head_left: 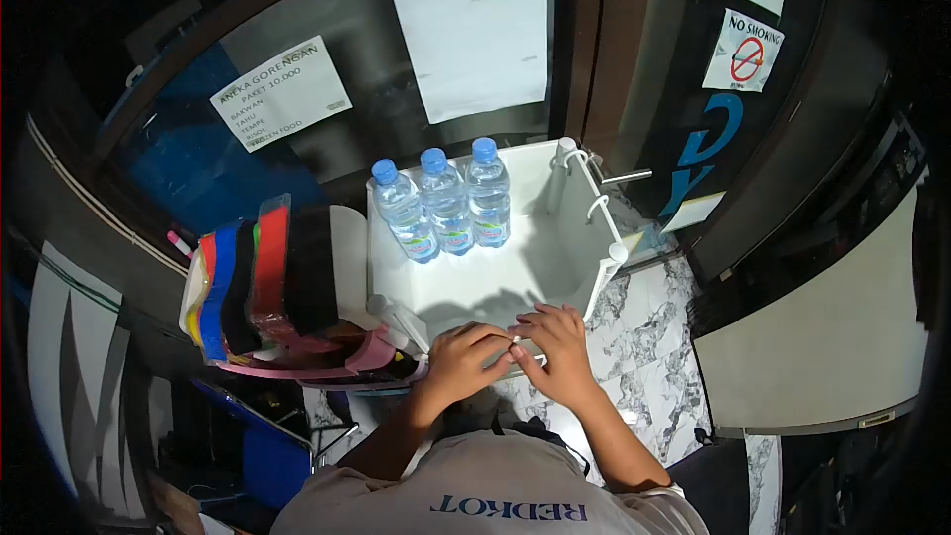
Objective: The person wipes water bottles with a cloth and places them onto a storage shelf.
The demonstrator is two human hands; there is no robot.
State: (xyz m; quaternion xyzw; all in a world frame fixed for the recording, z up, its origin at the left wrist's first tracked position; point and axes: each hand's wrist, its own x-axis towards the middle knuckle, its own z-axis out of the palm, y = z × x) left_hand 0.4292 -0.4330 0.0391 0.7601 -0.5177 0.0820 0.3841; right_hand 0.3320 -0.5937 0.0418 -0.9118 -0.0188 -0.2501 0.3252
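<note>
Three clear water bottles with blue caps stand in a row at the back left of a white bin: the left bottle, the middle bottle and the right bottle. Over the near edge of the white bin, my left hand and my right hand meet at the fingertips. A tiny whitish thing shows between them, too small to name. The fingers of both hands are bent and pressed together around it.
Left of the bin, a pink basket holds colourful packs. A blue chair stands below it. Glass panels with paper signs rise behind. At the right is a pale curved panel; marbled floor lies between.
</note>
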